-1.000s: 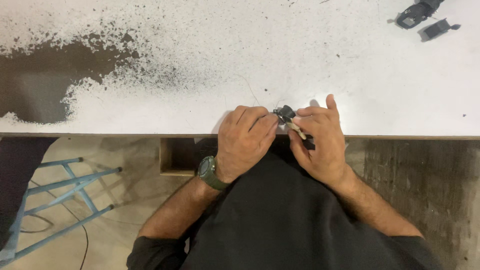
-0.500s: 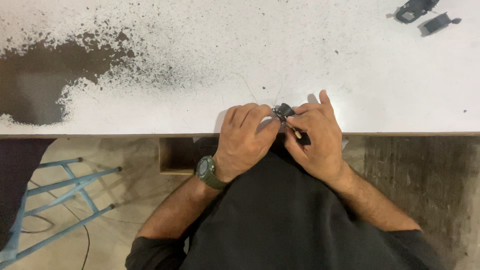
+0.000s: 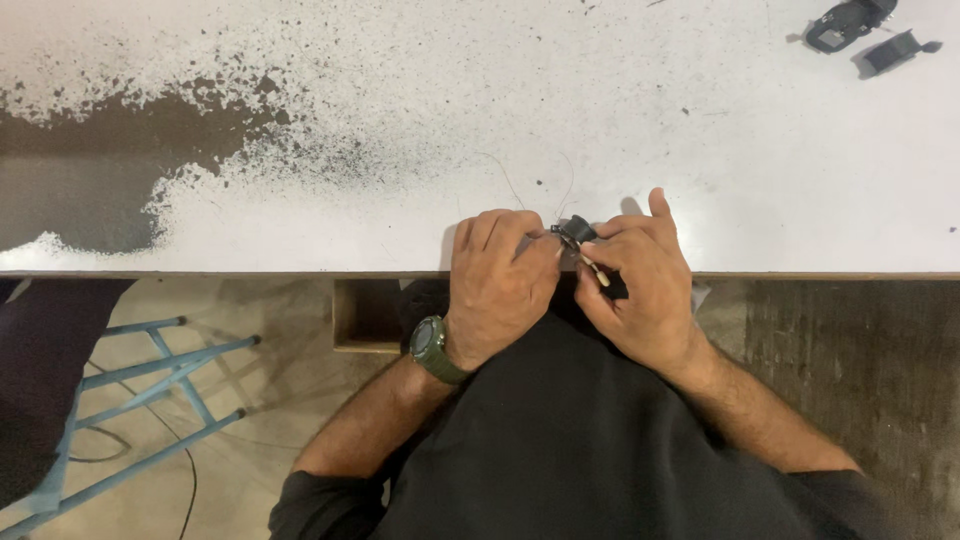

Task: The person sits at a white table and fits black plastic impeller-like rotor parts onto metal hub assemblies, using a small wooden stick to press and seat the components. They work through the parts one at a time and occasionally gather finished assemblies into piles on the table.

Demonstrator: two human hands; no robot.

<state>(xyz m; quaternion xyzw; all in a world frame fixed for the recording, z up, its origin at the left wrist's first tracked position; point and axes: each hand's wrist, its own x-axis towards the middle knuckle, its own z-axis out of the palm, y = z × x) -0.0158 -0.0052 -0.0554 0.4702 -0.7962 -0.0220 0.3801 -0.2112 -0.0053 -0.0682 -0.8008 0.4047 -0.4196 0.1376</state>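
White, with its paint worn away to dark patches at the left, the worktable has both hands meeting at its near edge. Palm down and curled, the left hand, a green wristwatch on its wrist, pinches a small black part with thin wires. The right hand closes on a slim light-tipped tool against that part, its index finger raised

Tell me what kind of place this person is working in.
Probably a workshop or small assembly bench. The white table has paint worn off in a big dark patch, both hands work a small black part with thin wires at its edge, and more black parts lie at the far corner.
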